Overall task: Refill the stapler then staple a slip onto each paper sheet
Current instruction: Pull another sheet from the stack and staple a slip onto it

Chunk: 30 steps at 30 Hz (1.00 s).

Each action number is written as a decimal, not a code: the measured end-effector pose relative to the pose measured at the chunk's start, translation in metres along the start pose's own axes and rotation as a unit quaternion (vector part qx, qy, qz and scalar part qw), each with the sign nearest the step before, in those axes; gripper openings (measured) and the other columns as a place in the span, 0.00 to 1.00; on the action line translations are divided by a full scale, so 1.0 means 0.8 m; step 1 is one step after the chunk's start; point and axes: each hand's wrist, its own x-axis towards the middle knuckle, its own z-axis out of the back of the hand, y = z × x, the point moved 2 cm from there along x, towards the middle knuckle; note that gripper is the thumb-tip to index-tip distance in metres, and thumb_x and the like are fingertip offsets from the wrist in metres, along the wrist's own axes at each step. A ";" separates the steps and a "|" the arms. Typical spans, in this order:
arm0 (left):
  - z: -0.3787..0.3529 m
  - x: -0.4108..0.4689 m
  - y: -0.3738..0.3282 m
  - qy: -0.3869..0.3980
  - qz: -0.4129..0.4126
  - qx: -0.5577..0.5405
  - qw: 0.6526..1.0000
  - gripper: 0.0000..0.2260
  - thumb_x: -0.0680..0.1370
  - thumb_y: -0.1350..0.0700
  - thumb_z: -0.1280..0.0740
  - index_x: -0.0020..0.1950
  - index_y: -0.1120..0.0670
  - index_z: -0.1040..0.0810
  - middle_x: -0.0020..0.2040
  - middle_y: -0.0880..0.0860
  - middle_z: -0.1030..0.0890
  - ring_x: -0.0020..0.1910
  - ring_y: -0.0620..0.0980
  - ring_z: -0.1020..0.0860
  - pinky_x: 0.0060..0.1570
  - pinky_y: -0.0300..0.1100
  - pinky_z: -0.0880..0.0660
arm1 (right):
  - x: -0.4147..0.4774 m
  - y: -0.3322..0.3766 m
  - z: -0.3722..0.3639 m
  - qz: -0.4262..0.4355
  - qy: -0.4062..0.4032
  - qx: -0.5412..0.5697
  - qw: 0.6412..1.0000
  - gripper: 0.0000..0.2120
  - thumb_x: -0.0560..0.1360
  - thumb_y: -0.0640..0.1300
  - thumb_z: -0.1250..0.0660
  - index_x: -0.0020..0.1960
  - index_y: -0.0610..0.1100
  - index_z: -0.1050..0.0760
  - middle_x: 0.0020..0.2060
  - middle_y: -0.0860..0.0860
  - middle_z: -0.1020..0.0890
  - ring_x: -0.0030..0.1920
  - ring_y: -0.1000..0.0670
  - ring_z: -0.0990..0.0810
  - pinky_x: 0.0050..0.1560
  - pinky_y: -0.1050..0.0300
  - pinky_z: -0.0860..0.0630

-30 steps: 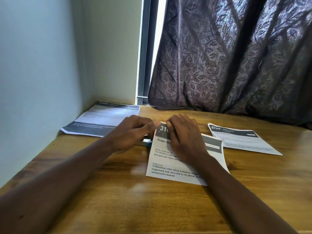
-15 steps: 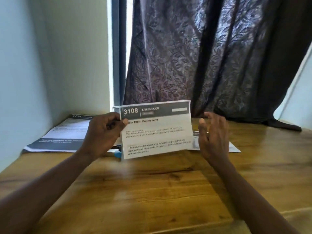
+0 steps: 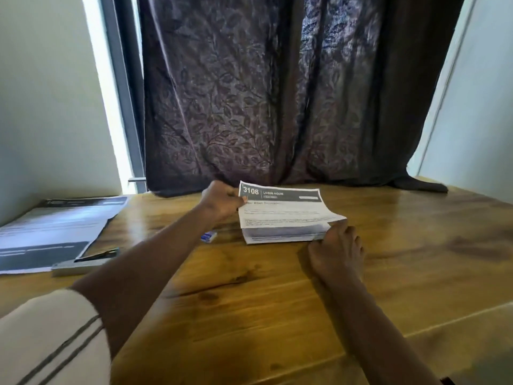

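Near the far edge of the glossy brown wooden table (image 3: 277, 315), just in front of the dark purple leaf-patterned curtain (image 3: 277, 93), the left hand (image 3: 222, 201) pinches the top left corner of a white printed paper sheet with a dark header band reading "3108" (image 3: 280, 207). Thumb and fingers are closed on that corner, and the sheet lies nearly flat over a second white printed sheet (image 3: 280, 236), whose lower edge shows beneath it. The right hand (image 3: 337, 251) rests on the table at the lower right corner of these sheets, its fingers curled inward and touching the paper's edge; whether it actually grips the paper cannot be told.

Just left of the sheets, beside the left forearm, a small blue and white box (image 3: 208, 236) lies on the wood. Farther left, a grey metal stapler with its dark top arm raised open (image 3: 83, 262) sits partly on the corner of a large white printed sheet with dark bands (image 3: 55, 232), well apart from both hands. A white sleeve with thin grey stripes (image 3: 52, 337) covers the left upper arm at the lower left corner. Pale walls (image 3: 41, 107) stand on either side of the curtain.
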 end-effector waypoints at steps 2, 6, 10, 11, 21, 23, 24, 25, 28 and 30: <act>-0.012 0.004 0.004 -0.003 -0.002 0.042 0.999 0.08 0.76 0.51 0.25 0.43 0.55 0.13 0.42 0.50 0.14 0.41 0.48 0.18 0.44 0.45 0.22 | 0.001 -0.003 0.004 -0.015 -0.014 0.061 0.998 0.33 0.77 0.42 0.33 0.78 0.39 0.44 0.72 0.40 0.32 0.71 0.38 0.33 0.72 0.41 0.33; -0.023 0.003 0.013 0.014 -0.022 0.146 0.989 0.11 0.76 0.50 0.26 0.35 0.53 0.17 0.37 0.48 0.16 0.39 0.49 0.19 0.33 0.41 0.28 | 0.004 -0.004 0.008 -0.036 -0.023 0.079 0.996 0.36 0.76 0.41 0.35 0.79 0.38 0.46 0.73 0.39 0.33 0.73 0.37 0.35 0.72 0.42 0.37; -0.023 -0.008 0.017 -0.015 -0.060 0.228 0.972 0.13 0.76 0.43 0.28 0.39 0.51 0.17 0.37 0.46 0.17 0.38 0.49 0.21 0.31 0.41 0.32 | 0.003 -0.001 0.001 -0.008 0.013 -0.033 0.999 0.27 0.80 0.54 0.41 0.73 0.39 0.35 0.70 0.40 0.28 0.71 0.39 0.33 0.71 0.43 0.36; -0.020 -0.014 0.015 -0.031 -0.073 0.244 0.966 0.14 0.76 0.38 0.30 0.44 0.48 0.18 0.41 0.45 0.17 0.40 0.48 0.21 0.33 0.41 0.31 | 0.003 0.000 -0.001 -0.005 0.017 -0.048 0.999 0.27 0.81 0.56 0.43 0.73 0.39 0.35 0.70 0.40 0.28 0.71 0.39 0.33 0.72 0.43 0.37; -0.037 -0.060 0.013 0.106 -0.192 0.306 0.926 0.39 0.65 0.21 0.39 0.72 0.38 0.31 0.74 0.45 0.26 0.69 0.50 0.25 0.67 0.54 0.29 | 0.003 0.001 -0.005 0.019 0.033 -0.054 0.998 0.41 0.78 0.64 0.42 0.81 0.42 0.50 0.76 0.41 0.32 0.76 0.37 0.39 0.74 0.41 0.42; -0.040 -0.062 0.013 0.074 -0.185 0.319 0.927 0.37 0.66 0.22 0.38 0.70 0.38 0.29 0.73 0.44 0.25 0.68 0.50 0.25 0.68 0.55 0.32 | 0.004 0.000 -0.005 0.022 0.031 -0.048 0.998 0.42 0.77 0.66 0.42 0.81 0.43 0.51 0.75 0.41 0.32 0.76 0.37 0.38 0.74 0.40 0.42; -0.040 -0.063 0.014 0.059 -0.183 0.318 0.928 0.36 0.67 0.22 0.38 0.70 0.39 0.28 0.73 0.43 0.25 0.68 0.50 0.25 0.68 0.55 0.33 | 0.004 0.000 -0.006 0.023 0.029 -0.045 0.998 0.42 0.77 0.66 0.42 0.81 0.44 0.51 0.75 0.41 0.31 0.75 0.37 0.38 0.74 0.40 0.42; -0.040 -0.063 0.015 0.047 -0.182 0.314 0.931 0.35 0.67 0.23 0.37 0.69 0.39 0.27 0.72 0.43 0.25 0.68 0.49 0.25 0.68 0.55 0.34 | 0.005 0.000 -0.006 0.023 0.026 -0.043 0.998 0.42 0.77 0.67 0.42 0.81 0.44 0.51 0.75 0.41 0.31 0.75 0.37 0.37 0.74 0.40 0.42; -0.038 -0.068 0.018 0.038 -0.176 0.299 0.937 0.35 0.68 0.22 0.38 0.69 0.40 0.27 0.72 0.43 0.25 0.69 0.49 0.27 0.67 0.57 0.35 | 0.004 0.002 -0.005 0.029 0.015 -0.041 0.999 0.41 0.77 0.67 0.43 0.81 0.45 0.50 0.75 0.41 0.32 0.75 0.38 0.38 0.73 0.39 0.41; -0.028 -0.074 0.019 0.040 -0.179 0.281 0.942 0.36 0.69 0.22 0.40 0.70 0.40 0.28 0.73 0.45 0.26 0.69 0.49 0.28 0.67 0.58 0.35 | 0.001 0.005 -0.003 0.041 -0.004 -0.032 0.999 0.40 0.78 0.66 0.43 0.80 0.45 0.49 0.76 0.41 0.35 0.76 0.38 0.39 0.73 0.38 0.41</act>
